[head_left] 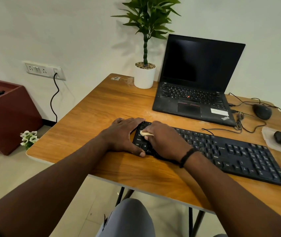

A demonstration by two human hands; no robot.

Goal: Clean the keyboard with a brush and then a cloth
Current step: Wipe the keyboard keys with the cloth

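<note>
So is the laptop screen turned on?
No, the laptop is open at the back of the table, but its screen is all black with nothing showing on it.

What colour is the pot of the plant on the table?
The pot is plain white, seen clearly in the head view, beside the laptop.

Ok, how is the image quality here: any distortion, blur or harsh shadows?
Head view: wide-angle bending curves the table edges and stretches both forearms; lighting is soft and even, with a faint plant shadow on the wall; the right hand and keyboard look sharp, the far-right edge slightly smeared.
</note>
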